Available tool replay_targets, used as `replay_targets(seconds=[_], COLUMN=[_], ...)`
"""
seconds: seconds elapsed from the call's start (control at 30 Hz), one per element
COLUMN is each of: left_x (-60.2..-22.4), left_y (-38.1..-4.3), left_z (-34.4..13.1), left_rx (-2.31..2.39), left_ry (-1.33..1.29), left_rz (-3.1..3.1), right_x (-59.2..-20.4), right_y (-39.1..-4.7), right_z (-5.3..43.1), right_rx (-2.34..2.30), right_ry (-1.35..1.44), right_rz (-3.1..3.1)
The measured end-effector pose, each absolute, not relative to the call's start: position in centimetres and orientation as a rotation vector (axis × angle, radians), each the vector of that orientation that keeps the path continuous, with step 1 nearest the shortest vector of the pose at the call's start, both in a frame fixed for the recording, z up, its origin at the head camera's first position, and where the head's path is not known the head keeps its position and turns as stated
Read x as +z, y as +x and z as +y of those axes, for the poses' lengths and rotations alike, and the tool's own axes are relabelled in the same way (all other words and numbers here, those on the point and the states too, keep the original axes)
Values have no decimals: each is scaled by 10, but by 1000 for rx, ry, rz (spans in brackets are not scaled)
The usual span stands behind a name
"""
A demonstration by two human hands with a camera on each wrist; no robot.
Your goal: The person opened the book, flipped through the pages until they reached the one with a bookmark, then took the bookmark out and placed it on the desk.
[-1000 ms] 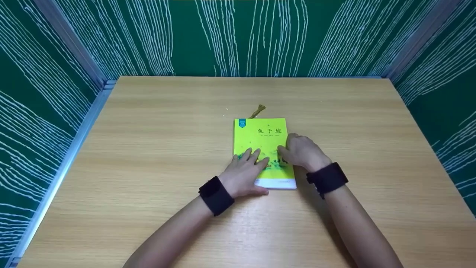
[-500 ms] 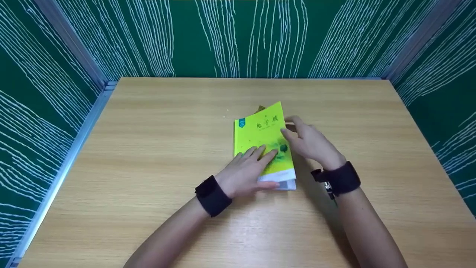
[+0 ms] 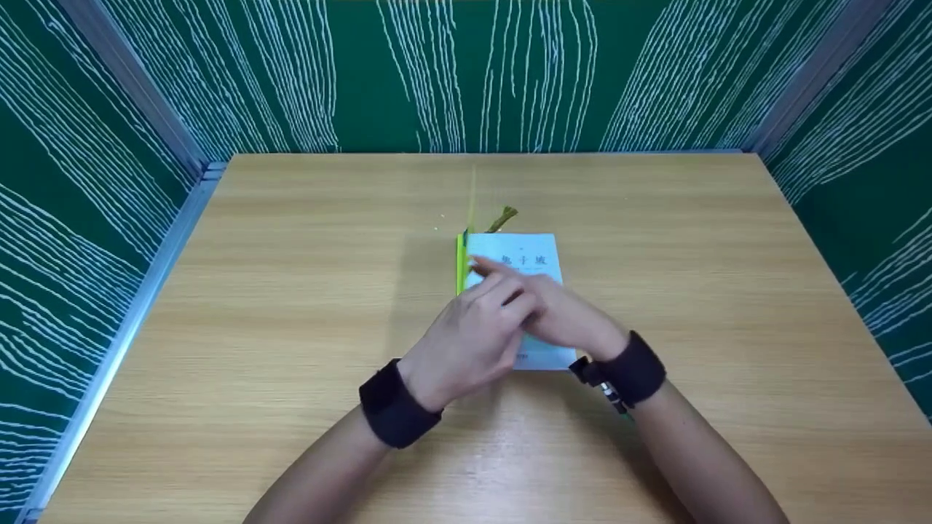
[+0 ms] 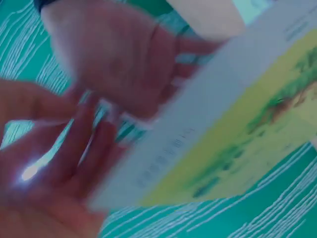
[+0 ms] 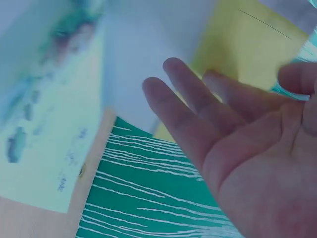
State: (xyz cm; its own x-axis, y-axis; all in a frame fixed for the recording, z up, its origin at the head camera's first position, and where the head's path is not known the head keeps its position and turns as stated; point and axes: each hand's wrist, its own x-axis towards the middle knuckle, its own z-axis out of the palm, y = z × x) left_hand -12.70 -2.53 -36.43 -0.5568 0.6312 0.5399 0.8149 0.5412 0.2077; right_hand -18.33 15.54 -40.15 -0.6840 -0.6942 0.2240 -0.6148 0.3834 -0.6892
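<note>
Green-covered book [image 3: 520, 246] lies open; straight-fingered right hand [image 3: 569, 311] crosses behind left hand [image 3: 466, 342]; left's grip unclear.

Wide black left wristband [image 3: 400, 404], matching right wristband [image 3: 638, 369] — silvery piece [image 3: 608, 392] beside it.

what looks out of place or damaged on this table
Tiny pale specks lie on the table off the far left corner of the book. They look stray, like crumbs or scraps, but are too small to identify. I see no damage to the book.
</note>
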Motion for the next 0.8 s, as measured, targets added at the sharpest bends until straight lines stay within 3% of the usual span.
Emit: replay_targets(seconds=[0.23,0.5,0.8], left_x=[-360,-378,-403], left_y=[-129,-147,-160], left_z=[-45,-54,-57], left_rx=[-332,-132,-84], left_ry=[-957,-655,-568], left_rz=[-2781,-3156,-3315], right_x=[-425,-422,-419], right_y=[-182,-190,-182], right_z=[144,162,162], right_rx=[-914,-500,-262], right_ry=[-1009,-677,-534], right_rz=[2581,2635,2501])
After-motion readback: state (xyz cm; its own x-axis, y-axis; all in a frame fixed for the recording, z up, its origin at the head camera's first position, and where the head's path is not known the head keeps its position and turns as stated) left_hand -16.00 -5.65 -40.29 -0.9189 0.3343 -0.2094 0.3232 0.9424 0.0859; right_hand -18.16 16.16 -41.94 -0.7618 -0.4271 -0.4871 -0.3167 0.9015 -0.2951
